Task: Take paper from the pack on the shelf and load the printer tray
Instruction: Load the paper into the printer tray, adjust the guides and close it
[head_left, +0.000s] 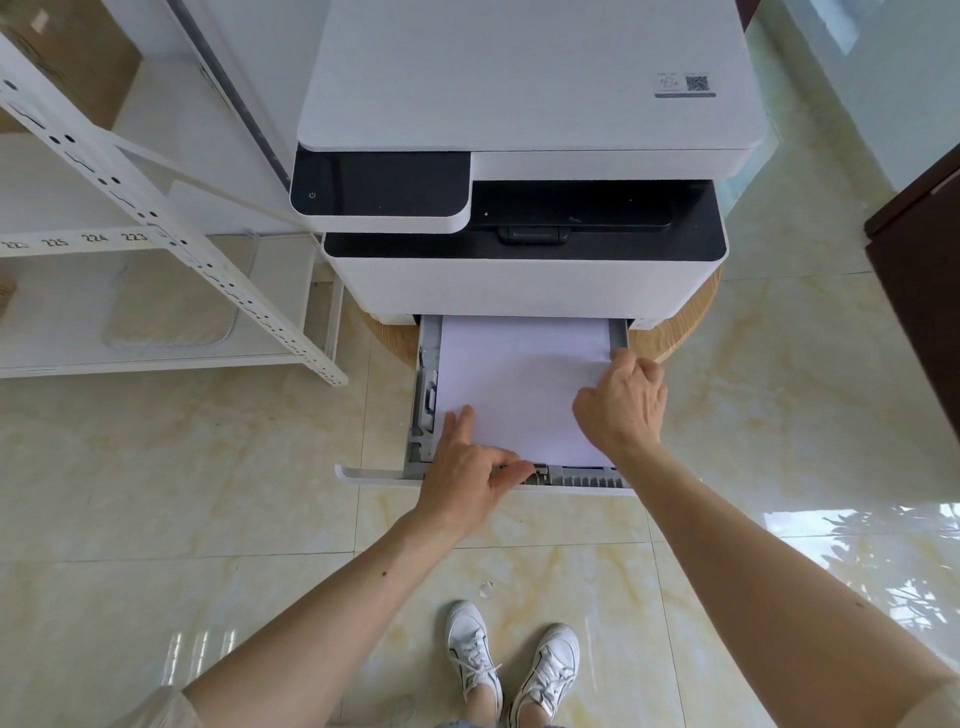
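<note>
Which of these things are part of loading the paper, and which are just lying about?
Part of the job:
paper stack, lying in the pulled-out printer tray
printer
left hand, at the tray's front guide
right hand, on the paper's right edge

Just lying about:
white shelf rack
cushion on its lower shelf
paper scrap on the floor

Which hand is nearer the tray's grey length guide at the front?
Left. The left hand pinches the length guide; the right hand rests further back on the paper's right edge.
</note>
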